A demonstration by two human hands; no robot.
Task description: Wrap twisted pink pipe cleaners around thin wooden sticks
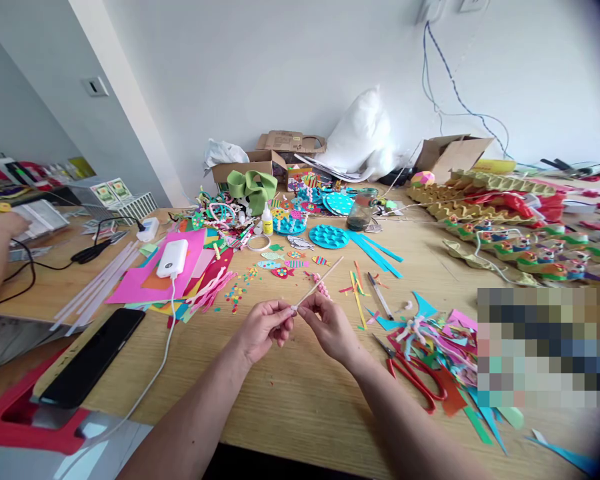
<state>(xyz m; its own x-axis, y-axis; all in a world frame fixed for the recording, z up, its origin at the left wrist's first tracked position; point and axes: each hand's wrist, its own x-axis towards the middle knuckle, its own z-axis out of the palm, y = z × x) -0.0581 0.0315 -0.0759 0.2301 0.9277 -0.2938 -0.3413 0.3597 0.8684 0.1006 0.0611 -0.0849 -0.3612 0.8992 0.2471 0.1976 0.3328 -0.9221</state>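
Observation:
Over the middle of the table, my left hand (264, 328) and my right hand (331, 328) meet, fingers pinched together. Between their fingertips is the lower end of a thin, pale wooden stick (326, 277), which slants up to the right. A tiny whitish bit shows at my left fingertips; what it is cannot be made out. Just behind my right hand lies a pink knobbly strip (323, 287), partly hidden. Beyond the hands are several colourful paper fish (296, 264), a roll of tape (259, 243) and a yellow glue bottle (267, 221).
To the right are red-handled scissors (417, 377), a pen (380, 297) and paper scraps (455, 393). Blue discs (329, 236) and a glass jar (363, 210) stand farther back. At left lie a phone (94, 357), a corded power bank (173, 259) and another person's hand (3, 227).

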